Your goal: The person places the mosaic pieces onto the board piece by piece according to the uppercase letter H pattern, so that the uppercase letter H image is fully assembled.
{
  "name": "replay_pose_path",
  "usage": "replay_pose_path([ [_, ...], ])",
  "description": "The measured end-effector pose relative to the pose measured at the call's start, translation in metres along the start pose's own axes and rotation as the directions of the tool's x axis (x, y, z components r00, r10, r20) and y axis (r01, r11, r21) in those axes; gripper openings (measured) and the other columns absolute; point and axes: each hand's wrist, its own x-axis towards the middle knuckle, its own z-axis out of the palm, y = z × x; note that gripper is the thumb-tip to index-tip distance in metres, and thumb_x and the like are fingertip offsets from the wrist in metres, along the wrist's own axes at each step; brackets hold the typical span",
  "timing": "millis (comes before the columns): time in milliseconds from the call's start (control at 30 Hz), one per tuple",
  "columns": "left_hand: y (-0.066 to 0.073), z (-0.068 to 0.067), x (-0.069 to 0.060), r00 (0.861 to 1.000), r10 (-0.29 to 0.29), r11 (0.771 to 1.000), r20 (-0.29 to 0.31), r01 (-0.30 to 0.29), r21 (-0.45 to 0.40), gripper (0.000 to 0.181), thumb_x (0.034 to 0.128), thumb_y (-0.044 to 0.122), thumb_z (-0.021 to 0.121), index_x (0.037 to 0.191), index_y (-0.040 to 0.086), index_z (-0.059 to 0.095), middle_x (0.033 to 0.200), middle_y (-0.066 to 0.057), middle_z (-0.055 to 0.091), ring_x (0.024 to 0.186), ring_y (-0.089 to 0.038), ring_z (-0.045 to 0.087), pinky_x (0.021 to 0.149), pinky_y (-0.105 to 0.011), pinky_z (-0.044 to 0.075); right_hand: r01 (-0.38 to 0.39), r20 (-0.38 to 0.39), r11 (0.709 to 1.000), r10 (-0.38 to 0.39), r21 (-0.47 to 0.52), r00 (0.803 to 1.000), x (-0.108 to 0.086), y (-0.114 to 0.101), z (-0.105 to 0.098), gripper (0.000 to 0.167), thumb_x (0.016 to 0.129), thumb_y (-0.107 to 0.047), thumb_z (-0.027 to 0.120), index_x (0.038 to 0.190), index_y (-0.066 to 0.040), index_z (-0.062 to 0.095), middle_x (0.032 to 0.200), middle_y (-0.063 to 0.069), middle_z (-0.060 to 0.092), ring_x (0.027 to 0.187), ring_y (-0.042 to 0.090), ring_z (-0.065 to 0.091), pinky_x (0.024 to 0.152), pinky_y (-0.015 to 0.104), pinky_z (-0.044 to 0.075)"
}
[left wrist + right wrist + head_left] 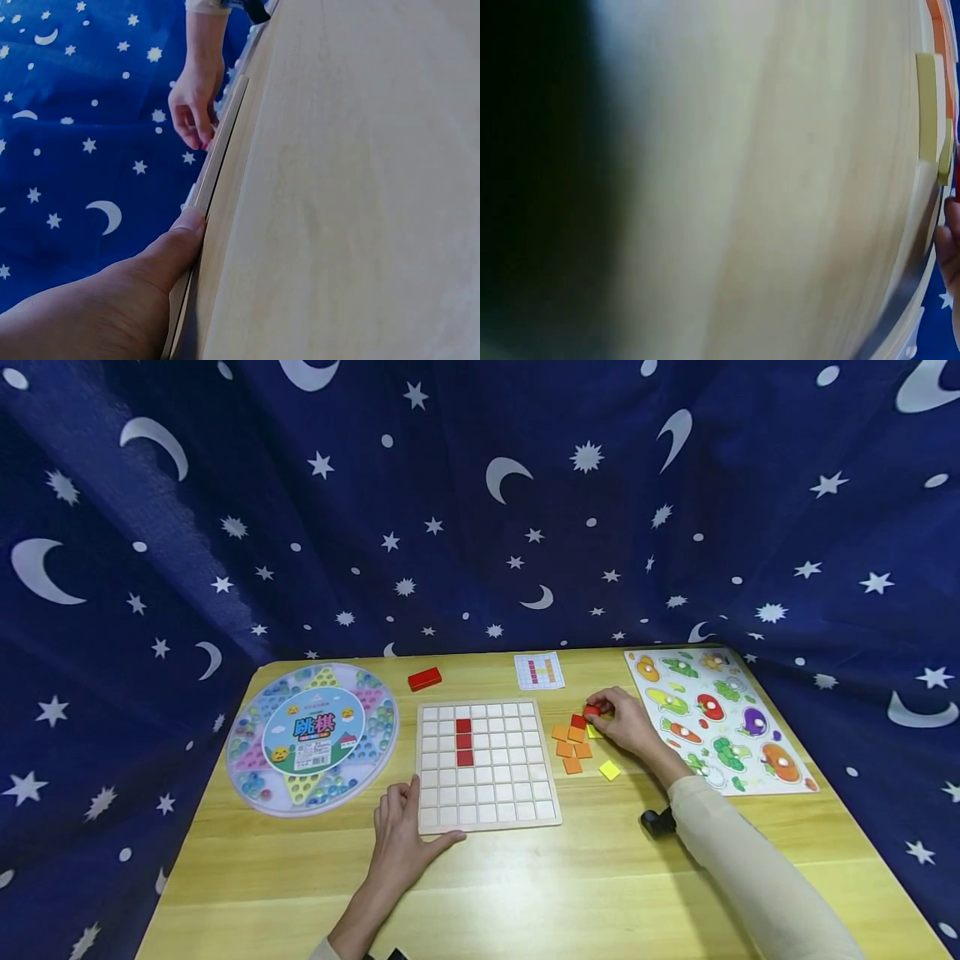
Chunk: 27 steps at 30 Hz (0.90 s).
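On the table lies a square wooden grid board [504, 793] with a column of three red tiles [464, 741] in its cells. My left hand [397, 839] rests at the board's near left corner, thumb along the near edge and index finger against the left side. In the left wrist view the thumb [176, 244] touches the board's edge. Right of the board, my right hand [628, 722] pinches a red tile [592, 711] between thumb and fingers. Beneath and beside it lie several orange tiles [573, 766], another red tile [578, 721] and yellow tiles [609, 770].
A round Chinese checkers set [315, 735] lies left of the board. Behind it are a red box-shaped block [424, 679] and a pattern card [539, 671]. A vegetable puzzle board [720, 727] lies at the right, near the right forearm. A starry curtain [480, 510] hangs behind.
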Motion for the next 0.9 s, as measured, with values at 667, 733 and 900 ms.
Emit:
replay_pose_path([
  [667, 0.0022, -0.0021, -0.0007, 1.0, -0.013, 1.0, 0.022, 0.014, -0.024, 0.113, 0.0568, 0.056, 0.089, 0.142, -0.003, 0.044, 0.111, -0.013, 0.044, 0.095, -0.024, 0.038, 0.087, -0.04, 0.028, 0.011, 0.027, 0.999, -0.012, 0.042, 1.0, -0.0018, -0.0051, 0.0041, 0.03, 0.086, -0.014, 0.076, 0.113, -0.003, 0.069, 0.102, 0.01, 0.068, 0.091, 0.025, 0.066, 0.08, 0.039, 0.053],
  [733, 0.0025, -0.0024, -0.0005, 1.0, -0.015, 1.0, 0.021, 0.016, -0.025, 0.114, 0.0563, 0.055, 0.089, 0.142, -0.004, 0.044, 0.111, -0.013, 0.045, 0.095, -0.024, 0.039, 0.087, -0.04, 0.029, 0.022, 0.025, 0.999, -0.023, 0.043, 0.999, -0.0018, -0.0052, 0.0045, 0.028, 0.085, -0.013, 0.076, 0.111, -0.004, 0.07, 0.101, 0.009, 0.068, 0.091, 0.024, 0.066, 0.08, 0.037, 0.052],
  [900, 0.0029, -0.0028, 0.0002, 0.999, -0.034, 0.999, 0.038, 0.035, -0.026, 0.114, 0.0571, 0.056, 0.089, 0.143, -0.004, 0.043, 0.111, -0.013, 0.045, 0.095, -0.024, 0.038, 0.088, -0.039, 0.028, 0.045, 0.029, 0.998, -0.046, 0.046, 0.998, -0.0021, -0.0066, 0.0042, 0.026, 0.085, -0.012, 0.076, 0.11, -0.004, 0.071, 0.102, 0.008, 0.068, 0.092, 0.024, 0.065, 0.081, 0.035, 0.051],
])
